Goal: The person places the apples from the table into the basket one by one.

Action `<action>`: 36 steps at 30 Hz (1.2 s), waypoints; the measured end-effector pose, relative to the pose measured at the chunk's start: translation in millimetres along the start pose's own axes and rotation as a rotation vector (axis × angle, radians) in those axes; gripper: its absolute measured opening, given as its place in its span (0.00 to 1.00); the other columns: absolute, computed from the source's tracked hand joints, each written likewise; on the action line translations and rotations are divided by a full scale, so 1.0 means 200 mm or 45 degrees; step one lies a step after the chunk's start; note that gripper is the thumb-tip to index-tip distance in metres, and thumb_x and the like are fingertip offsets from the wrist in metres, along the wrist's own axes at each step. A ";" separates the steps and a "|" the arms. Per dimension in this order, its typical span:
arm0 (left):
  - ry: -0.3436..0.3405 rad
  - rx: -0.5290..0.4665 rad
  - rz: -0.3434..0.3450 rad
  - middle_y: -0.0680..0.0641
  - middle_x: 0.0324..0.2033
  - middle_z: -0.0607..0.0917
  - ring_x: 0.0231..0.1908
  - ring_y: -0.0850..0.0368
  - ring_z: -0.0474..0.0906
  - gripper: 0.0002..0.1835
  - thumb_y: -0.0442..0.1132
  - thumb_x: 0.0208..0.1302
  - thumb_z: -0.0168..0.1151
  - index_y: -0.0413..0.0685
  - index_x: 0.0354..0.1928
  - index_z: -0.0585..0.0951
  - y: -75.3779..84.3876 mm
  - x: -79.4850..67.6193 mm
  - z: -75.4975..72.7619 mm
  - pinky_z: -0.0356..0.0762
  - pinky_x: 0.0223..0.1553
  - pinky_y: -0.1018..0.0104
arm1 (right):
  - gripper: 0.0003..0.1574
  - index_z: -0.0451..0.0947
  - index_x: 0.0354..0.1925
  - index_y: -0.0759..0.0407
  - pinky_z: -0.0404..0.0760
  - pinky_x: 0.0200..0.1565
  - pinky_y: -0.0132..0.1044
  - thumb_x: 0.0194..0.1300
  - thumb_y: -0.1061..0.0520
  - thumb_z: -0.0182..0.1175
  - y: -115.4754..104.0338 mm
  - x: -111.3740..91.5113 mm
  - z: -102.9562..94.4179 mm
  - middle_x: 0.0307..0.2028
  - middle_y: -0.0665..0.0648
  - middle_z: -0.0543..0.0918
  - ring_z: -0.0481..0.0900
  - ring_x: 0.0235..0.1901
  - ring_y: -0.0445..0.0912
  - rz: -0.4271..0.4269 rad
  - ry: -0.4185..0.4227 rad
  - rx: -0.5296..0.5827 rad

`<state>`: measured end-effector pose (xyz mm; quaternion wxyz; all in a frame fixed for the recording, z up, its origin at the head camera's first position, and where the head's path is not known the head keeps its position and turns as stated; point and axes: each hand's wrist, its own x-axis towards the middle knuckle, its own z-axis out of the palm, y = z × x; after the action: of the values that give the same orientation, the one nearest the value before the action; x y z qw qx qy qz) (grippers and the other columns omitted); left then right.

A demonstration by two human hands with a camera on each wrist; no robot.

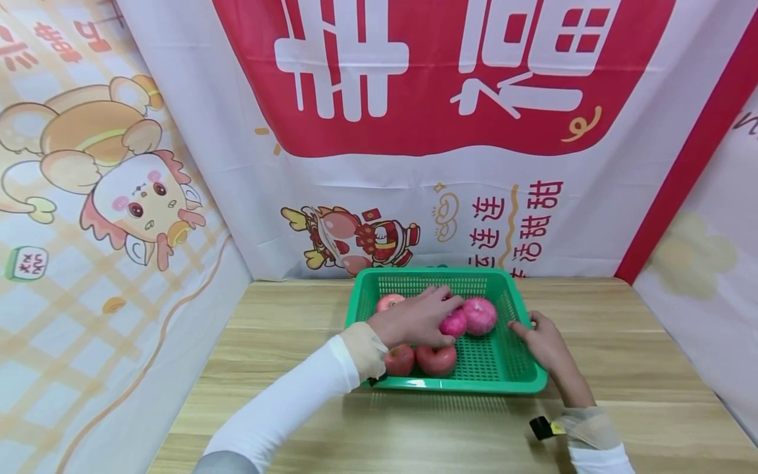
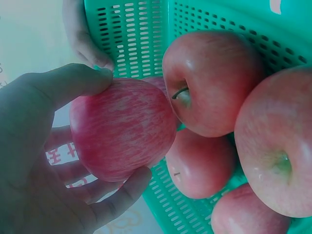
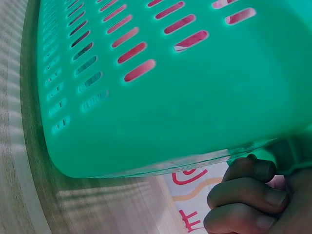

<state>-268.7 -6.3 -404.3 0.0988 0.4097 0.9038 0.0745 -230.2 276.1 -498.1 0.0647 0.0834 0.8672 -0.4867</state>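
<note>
My left hand (image 1: 417, 317) reaches into a green plastic basket (image 1: 453, 387) and holds a pinkish-red apple (image 2: 124, 129), thumb on one side and fingers curled round the other. Right beside that apple sits another pink apple (image 1: 480, 316), on the basket's right side. Two red apples, one (image 1: 399, 360) left of the other (image 1: 436, 360), lie near the front wall below my left hand. A paler apple (image 1: 389, 301) is partly hidden behind the hand. At the basket's right rim, my right hand (image 1: 546, 342) grips the edge, fingers curled under it in the right wrist view.
The basket stands on a wood-grain table (image 1: 284, 368), close to the printed cloth backdrop (image 1: 367, 178). Patterned cloth (image 1: 195, 316) also hangs along the left side, and more cloth (image 1: 699, 289) on the right. A small black device (image 1: 540, 428) is strapped at my right wrist.
</note>
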 end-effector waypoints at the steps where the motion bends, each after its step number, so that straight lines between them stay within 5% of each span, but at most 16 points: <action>1: -0.004 0.005 0.003 0.48 0.70 0.71 0.68 0.50 0.69 0.41 0.52 0.68 0.70 0.56 0.80 0.67 0.00 0.00 0.00 0.83 0.60 0.55 | 0.28 0.69 0.59 0.71 0.85 0.38 0.38 0.81 0.46 0.54 0.00 0.00 0.00 0.51 0.71 0.80 0.83 0.44 0.51 -0.001 0.002 0.000; 20: -0.031 0.158 0.134 0.47 0.72 0.72 0.67 0.51 0.71 0.40 0.54 0.69 0.70 0.57 0.80 0.67 0.09 0.11 0.03 0.82 0.61 0.59 | 0.29 0.70 0.59 0.71 0.84 0.38 0.37 0.81 0.45 0.55 0.01 0.01 0.00 0.51 0.71 0.80 0.82 0.44 0.52 0.004 0.010 -0.005; 36: -0.054 0.114 0.175 0.52 0.72 0.72 0.65 0.55 0.70 0.38 0.55 0.68 0.71 0.62 0.77 0.69 0.13 0.15 0.06 0.82 0.51 0.68 | 0.28 0.71 0.56 0.71 0.84 0.36 0.39 0.81 0.46 0.56 0.01 0.00 0.00 0.47 0.70 0.83 0.83 0.38 0.48 -0.046 0.020 0.004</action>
<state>-266.7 33.7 -414.4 0.0942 0.4762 0.8737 0.0321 -229.7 276.7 -500.7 0.0490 0.0717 0.8683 -0.4884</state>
